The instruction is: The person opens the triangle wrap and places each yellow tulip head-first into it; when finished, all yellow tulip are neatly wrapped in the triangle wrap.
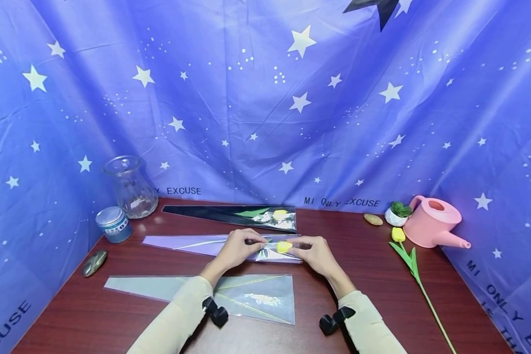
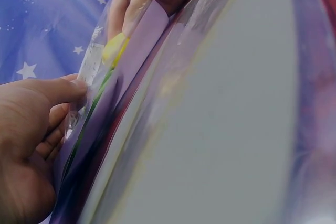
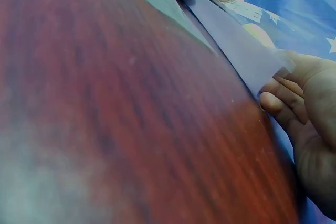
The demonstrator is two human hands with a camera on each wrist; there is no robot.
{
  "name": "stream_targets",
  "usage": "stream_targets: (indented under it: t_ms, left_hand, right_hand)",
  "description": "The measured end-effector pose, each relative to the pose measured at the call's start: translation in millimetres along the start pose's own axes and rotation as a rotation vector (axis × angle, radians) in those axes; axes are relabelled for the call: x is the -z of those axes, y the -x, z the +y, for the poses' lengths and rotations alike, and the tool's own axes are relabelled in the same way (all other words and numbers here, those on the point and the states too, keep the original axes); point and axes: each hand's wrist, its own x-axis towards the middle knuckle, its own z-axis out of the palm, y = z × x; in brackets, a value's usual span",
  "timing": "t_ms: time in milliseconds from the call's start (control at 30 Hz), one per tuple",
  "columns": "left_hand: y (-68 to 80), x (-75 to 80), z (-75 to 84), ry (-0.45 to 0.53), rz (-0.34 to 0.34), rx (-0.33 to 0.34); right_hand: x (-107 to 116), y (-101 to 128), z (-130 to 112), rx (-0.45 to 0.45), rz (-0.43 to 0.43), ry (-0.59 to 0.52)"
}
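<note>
A purple-backed clear flower sleeve lies across the middle of the table. In its wide right end is a yellow artificial tulip, its green stem running left inside. My left hand pinches the clear film beside the tulip's leaves, as the left wrist view also shows. At the wide end, my right hand pinches the sleeve's edge, thumb right by the yellow bloom. In the right wrist view the purple backing reaches the right hand's fingers.
Behind lies a black sleeve with a tulip; in front, a clear grey sleeve. A glass vase, blue jar and dark stone stand left. A pink watering can, potted succulent, pale stone and loose tulip are right.
</note>
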Motion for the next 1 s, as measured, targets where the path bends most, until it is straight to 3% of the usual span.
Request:
stream_targets:
  t_ms: [267, 400, 567, 667, 833, 1000]
  left_hand:
    - [-3.5, -1.4, 0.5, -0.043, -0.013, -0.015]
    - [-5.6, -0.3, -0.3, -0.105, 0.003, -0.028]
    - [-6.2, 3.8, 4.8, -0.155, 0.008, -0.035]
    - [-2.9, 9.5, 14.9, -0.166, 0.016, -0.035]
    - [19.5, 22.7, 33.1, -0.104, 0.024, -0.029]
    - [55.5, 29.1, 43.6, 0.049, -0.054, 0.018]
  right_hand:
    - [3.3, 0.4, 0.1, 0.003, -0.006, 0.021]
    - [13.7, 5.4, 1.8, -0.010, 0.034, 0.029]
    - [29.9, 21.8, 0.2, -0.028, 0.116, 0.023]
    - [34.4, 38.5, -7.8, -0.025, 0.115, 0.029]
    - [26.2, 70.1, -24.4, 0.024, 0.018, 0.023]
    - [8.1, 89.5, -30.9, 0.141, -0.065, 0.002]
